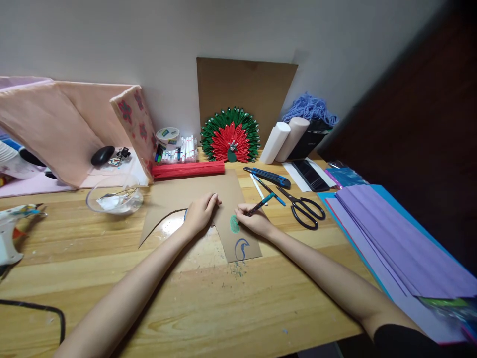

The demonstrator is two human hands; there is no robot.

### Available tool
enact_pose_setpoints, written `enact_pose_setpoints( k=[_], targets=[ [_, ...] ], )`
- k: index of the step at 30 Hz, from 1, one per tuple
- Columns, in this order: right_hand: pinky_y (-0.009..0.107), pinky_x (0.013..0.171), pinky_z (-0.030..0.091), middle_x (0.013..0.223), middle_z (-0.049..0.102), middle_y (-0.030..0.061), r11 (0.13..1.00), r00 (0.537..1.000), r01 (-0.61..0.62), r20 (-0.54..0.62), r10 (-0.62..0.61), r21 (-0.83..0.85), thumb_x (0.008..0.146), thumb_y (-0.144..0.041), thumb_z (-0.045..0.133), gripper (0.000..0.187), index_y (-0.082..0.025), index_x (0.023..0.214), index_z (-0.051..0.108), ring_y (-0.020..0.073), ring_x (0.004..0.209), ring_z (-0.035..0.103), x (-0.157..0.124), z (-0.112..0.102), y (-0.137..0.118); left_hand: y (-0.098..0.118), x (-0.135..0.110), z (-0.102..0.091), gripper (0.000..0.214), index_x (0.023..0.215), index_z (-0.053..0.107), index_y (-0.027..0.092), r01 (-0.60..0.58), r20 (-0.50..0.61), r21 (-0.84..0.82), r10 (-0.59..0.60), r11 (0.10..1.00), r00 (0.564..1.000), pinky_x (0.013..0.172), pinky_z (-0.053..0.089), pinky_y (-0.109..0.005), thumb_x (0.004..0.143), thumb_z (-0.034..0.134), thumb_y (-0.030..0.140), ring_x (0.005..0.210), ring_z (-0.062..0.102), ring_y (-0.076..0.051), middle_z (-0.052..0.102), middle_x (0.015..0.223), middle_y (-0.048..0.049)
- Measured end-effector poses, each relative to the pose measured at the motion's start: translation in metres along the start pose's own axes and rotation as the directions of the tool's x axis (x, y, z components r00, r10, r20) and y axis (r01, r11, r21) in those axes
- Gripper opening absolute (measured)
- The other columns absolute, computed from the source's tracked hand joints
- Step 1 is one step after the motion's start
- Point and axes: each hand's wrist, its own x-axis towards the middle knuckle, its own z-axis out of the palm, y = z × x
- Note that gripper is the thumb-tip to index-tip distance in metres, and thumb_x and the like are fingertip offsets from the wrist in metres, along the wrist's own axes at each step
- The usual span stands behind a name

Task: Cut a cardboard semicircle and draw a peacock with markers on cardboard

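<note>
A brown cardboard sheet (234, 191) with a curved cut-out lies on the wooden table. On its lower right arm are a green coloured-in oval (234, 224) and a blue crescent-like drawing (242, 249). My right hand (253, 219) grips a dark marker pen (263, 203) with a teal end, its fingertips at the green oval. The pen's tip is hidden by the fingers. My left hand (201, 213) rests on the cardboard beside the cut-out, fingers curled in and nothing visible in them. Blue-green crumbs (237, 269) are scattered just below the sheet.
Right of the cardboard lie a box cutter (268, 177), pens (258, 189), black scissors (307, 209), a phone (310, 175) and purple sheets (402, 243). Behind stand a red roll (188, 170) and a green-red peacock (231, 141). Leftward are a clear bowl (114, 196) and a glue gun (11, 233).
</note>
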Motion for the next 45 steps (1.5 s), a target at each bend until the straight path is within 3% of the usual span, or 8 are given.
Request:
enact_pose_setpoints(
  k=[5, 9, 14, 23, 29, 35, 40, 45],
  targets=[
    [0.023, 0.049, 0.025, 0.051, 0.035, -0.0051, 0.999, 0.999, -0.041, -0.027, 0.042, 0.03, 0.08, -0.027, 0.045, 0.031, -0.019, 0.053, 0.033, 0.0093, 0.049, 0.034, 0.0, 0.0, -0.001, 0.001, 0.0, 0.0, 0.039, 0.082, 0.059, 0.021, 0.005, 0.007, 0.008, -0.005, 1.0, 1.0, 0.076, 0.043, -0.028, 0.091, 0.027, 0.041, 0.083, 0.059, -0.018, 0.066, 0.086, -0.0037],
    [0.023, 0.05, 0.025, 0.051, 0.032, -0.0051, 1.0, 1.0, -0.017, 0.018, 0.017, -0.002, 0.079, -0.026, 0.045, 0.032, -0.019, 0.052, 0.031, 0.0093, 0.05, 0.034, 0.0, 0.0, -0.001, 0.003, 0.0, -0.001, 0.039, 0.081, 0.059, 0.021, 0.001, 0.011, 0.01, -0.001, 1.0, 1.0, 0.074, 0.043, -0.028, 0.091, 0.027, 0.04, 0.081, 0.059, -0.018, 0.066, 0.085, -0.0035],
    [0.023, 0.05, 0.025, 0.051, 0.031, -0.0051, 1.0, 1.0, -0.015, -0.012, 0.015, -0.002, 0.08, -0.026, 0.044, 0.031, -0.019, 0.053, 0.031, 0.0092, 0.05, 0.034, -0.001, 0.0, -0.001, 0.004, 0.0, -0.002, 0.038, 0.081, 0.058, 0.021, 0.011, 0.013, 0.017, -0.011, 1.0, 1.0, 0.075, 0.043, -0.028, 0.091, 0.027, 0.04, 0.081, 0.059, -0.018, 0.066, 0.085, -0.0035],
    [0.024, 0.048, 0.02, 0.049, 0.024, -0.0055, 0.998, 0.998, 0.001, 0.069, 0.003, -0.059, 0.073, -0.019, 0.046, 0.031, -0.019, 0.05, 0.025, 0.0084, 0.048, 0.027, -0.004, -0.001, -0.002, 0.003, 0.0, -0.001, 0.039, 0.081, 0.059, 0.021, -0.004, 0.005, 0.016, 0.004, 1.0, 1.0, 0.075, 0.044, -0.028, 0.091, 0.027, 0.04, 0.082, 0.06, -0.017, 0.066, 0.084, -0.0036],
    [0.023, 0.046, 0.023, 0.048, 0.027, -0.0051, 1.0, 0.996, 0.002, 0.085, 0.001, -0.029, 0.074, -0.025, 0.048, 0.034, -0.019, 0.048, 0.027, 0.0082, 0.047, 0.029, -0.006, -0.001, -0.003, 0.005, 0.0, -0.002, 0.039, 0.082, 0.058, 0.02, 0.016, 0.022, 0.026, -0.017, 1.0, 1.0, 0.076, 0.043, -0.029, 0.091, 0.026, 0.039, 0.083, 0.059, -0.018, 0.066, 0.086, -0.0039],
    [0.022, 0.046, 0.035, 0.05, 0.042, -0.0039, 0.968, 0.977, -0.06, -0.185, 0.107, 0.245, 0.078, -0.043, 0.052, 0.033, -0.019, 0.057, 0.046, 0.0092, 0.047, 0.04, 0.003, -0.004, 0.0, 0.005, 0.0, -0.002, 0.038, 0.081, 0.059, 0.021, 0.012, 0.02, 0.011, -0.012, 1.0, 1.0, 0.075, 0.043, -0.029, 0.091, 0.027, 0.039, 0.083, 0.059, -0.018, 0.066, 0.086, -0.0039],
    [0.022, 0.048, 0.037, 0.059, 0.054, -0.0027, 0.961, 0.989, -0.113, -0.068, 0.134, 0.252, 0.067, -0.044, 0.066, 0.03, -0.018, 0.067, 0.052, 0.01, 0.052, 0.048, 0.006, -0.004, 0.002, 0.004, 0.0, -0.001, 0.04, 0.082, 0.059, 0.02, -0.003, 0.011, 0.012, 0.003, 1.0, 1.0, 0.075, 0.043, -0.029, 0.091, 0.026, 0.04, 0.082, 0.059, -0.018, 0.066, 0.085, -0.0037],
    [0.025, 0.053, 0.036, 0.047, 0.048, -0.0034, 0.997, 0.991, -0.056, -0.119, 0.062, 0.057, 0.075, -0.04, 0.058, 0.037, -0.019, 0.052, 0.041, 0.0102, 0.048, 0.045, 0.005, -0.004, 0.003, 0.005, 0.0, -0.001, 0.039, 0.082, 0.059, 0.02, 0.002, 0.018, 0.007, -0.002, 1.0, 1.0, 0.076, 0.043, -0.029, 0.091, 0.027, 0.04, 0.084, 0.059, -0.018, 0.066, 0.087, -0.004]
  ],
)
